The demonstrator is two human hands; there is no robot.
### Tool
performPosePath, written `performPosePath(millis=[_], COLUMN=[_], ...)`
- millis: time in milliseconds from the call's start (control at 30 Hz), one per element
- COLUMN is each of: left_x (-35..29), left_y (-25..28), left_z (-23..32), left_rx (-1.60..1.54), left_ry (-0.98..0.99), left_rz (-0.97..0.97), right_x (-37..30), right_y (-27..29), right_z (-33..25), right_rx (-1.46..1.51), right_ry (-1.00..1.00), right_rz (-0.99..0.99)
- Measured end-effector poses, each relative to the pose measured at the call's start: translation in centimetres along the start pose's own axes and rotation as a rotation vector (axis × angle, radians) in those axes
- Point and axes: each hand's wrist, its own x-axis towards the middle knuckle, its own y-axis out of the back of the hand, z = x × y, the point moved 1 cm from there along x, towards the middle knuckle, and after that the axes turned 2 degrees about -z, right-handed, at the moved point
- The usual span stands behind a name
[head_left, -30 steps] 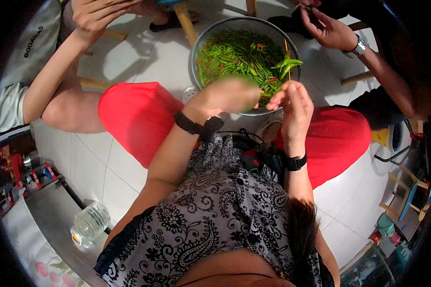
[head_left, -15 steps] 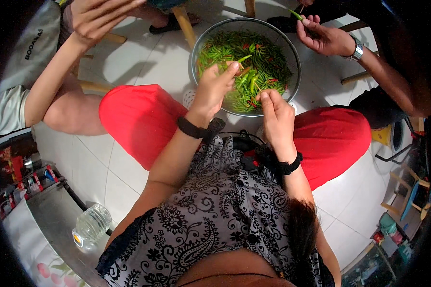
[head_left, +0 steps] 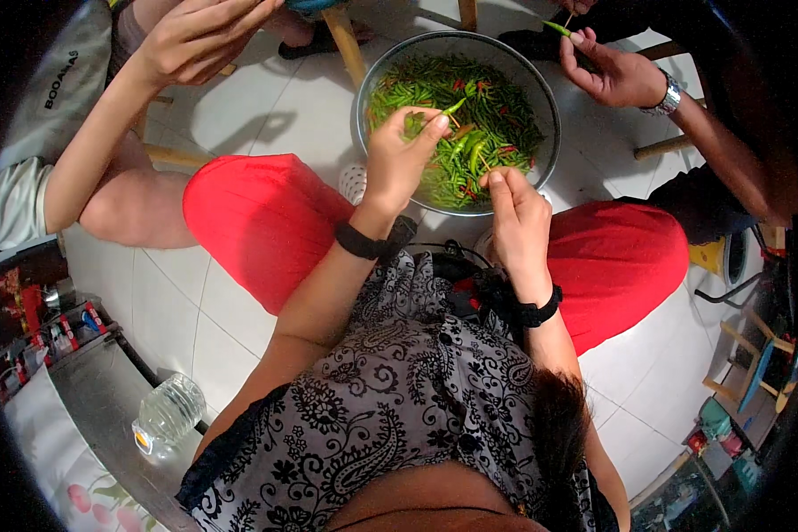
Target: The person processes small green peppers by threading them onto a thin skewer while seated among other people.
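Observation:
A round metal bowl (head_left: pixel 551 133) holds many small green chilies (head_left: pixel 417 80) with a few red ones among them. Over its near left part, my left hand (head_left: pixel 397 164) pinches a green chili (head_left: pixel 454 107) between thumb and fingers. My right hand (head_left: pixel 519 213) is at the near right rim, thumb and fingertips closed on a thin pale stick (head_left: pixel 485 163). Several larger green chilies (head_left: pixel 475 152) lie right beside the stick's tip; whether they are attached to it I cannot tell. Both my wrists carry black bands.
Another person's hand (head_left: pixel 607 75) at the far right holds a green chili (head_left: pixel 557 28). A second person's hand (head_left: pixel 195 40) is at the far left. Wooden stool legs (head_left: pixel 344 46) stand behind the bowl. A clear plastic bottle (head_left: pixel 170 408) sits on a surface at the lower left.
Both my hands have shifted slightly to the right, still pinching the chili and the stick. The co-worker's hand at the far right has also moved a little right.

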Motion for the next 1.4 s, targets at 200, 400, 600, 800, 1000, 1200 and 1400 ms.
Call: performPosePath(millis=[200, 400, 600, 800, 1000, 1200, 1400], left_x=[-0.3, -0.3, 0.0, -0.1, 0.6, 0.7, -1.5], left_y=[0.1, 0.1, 0.0, -0.8, 1.0, 0.4, -1.8], left_z=[1.4, 1.6, 0.7, 1.2, -1.4, -1.8, -1.4], left_rx=[0.516, 0.653, 0.524, -0.293, -0.527, 0.090, 0.126], left_ry=[-0.173, -0.387, -0.412, 0.249, 0.433, 0.055, 0.329], left_rz=[0.104, 0.052, -0.125, -0.159, -0.167, 0.148, -0.233], right_x=[0.0, -0.1, 0.0, 0.7, 0.4, 0.6, 1.1], right_y=[0.3, 0.7, 0.7, 0.5, 0.5, -0.2, -1.6], right_z=[0.0, -0.1, 0.2, 1.8, 1.2, 1.3, 2.3], right_rx=[-0.006, -0.001, 0.019, 0.110, 0.029, -0.173, -0.268], right_ry=[-0.020, -0.044, -0.042, -0.027, 0.012, 0.089, 0.040], right_rz=[-0.012, -0.005, 0.017, 0.091, 0.072, 0.145, 0.122])
